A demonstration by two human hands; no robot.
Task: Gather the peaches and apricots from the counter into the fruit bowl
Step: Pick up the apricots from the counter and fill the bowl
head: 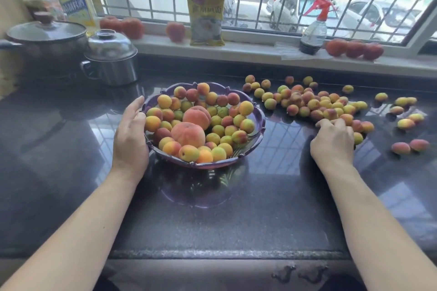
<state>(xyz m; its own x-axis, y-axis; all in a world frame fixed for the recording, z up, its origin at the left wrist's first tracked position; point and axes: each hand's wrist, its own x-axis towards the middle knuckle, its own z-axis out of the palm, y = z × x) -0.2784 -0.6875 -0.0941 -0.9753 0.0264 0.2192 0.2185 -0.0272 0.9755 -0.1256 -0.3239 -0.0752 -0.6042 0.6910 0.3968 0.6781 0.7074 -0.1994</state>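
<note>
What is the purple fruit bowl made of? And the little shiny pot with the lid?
The fruit bowl looks like glazed ceramic or maybe glass: its scalloped purple rim is glossy, but the picture can't settle which. The little pot and its domed lid look like polished steel, silvery and mirror-like with bright reflections.

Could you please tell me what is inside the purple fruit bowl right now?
The bowl holds two peaches among many apricots; whatever lies beneath them is hidden.

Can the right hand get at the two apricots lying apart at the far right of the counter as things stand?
Probably yes. The right hand rests at the pile's near edge, and only bare counter lies between it and that pair.
</note>
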